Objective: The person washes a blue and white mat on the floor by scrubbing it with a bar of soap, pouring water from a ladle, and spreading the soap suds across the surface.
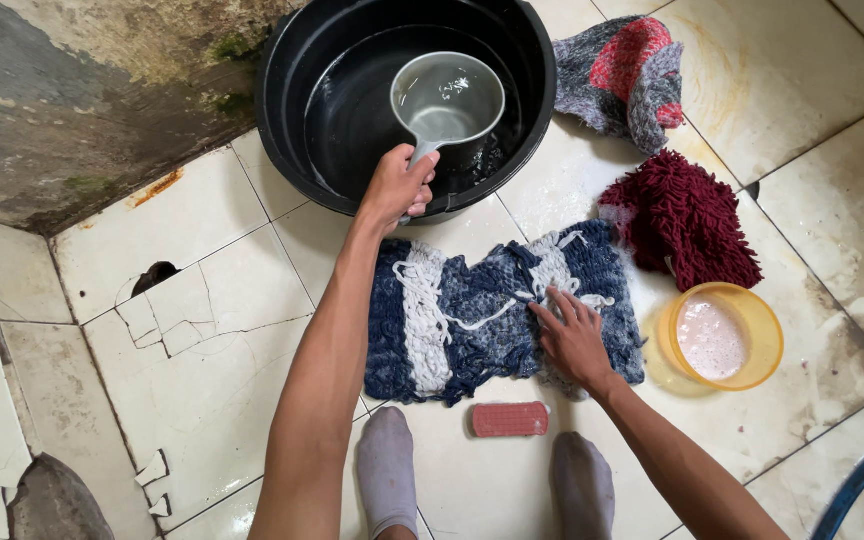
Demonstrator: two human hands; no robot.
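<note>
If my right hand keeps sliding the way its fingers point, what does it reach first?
The right hand lies flat on the blue and white mat, fingers aimed up-left. Going on, it would cross a white yarn stripe of that mat, probably nearing the left hand holding the dipper.

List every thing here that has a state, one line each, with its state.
Black tub: upright, water inside.
Grey dipper: held over the tub, some water in it.
Left hand: gripping the dipper handle.
Right hand: flat on the mat.
Blue and white mat: spread on the tiles.
Yellow bowl: upright, pale liquid inside.
Red mat: bunched up.
Pink brush: lying untouched.
</note>
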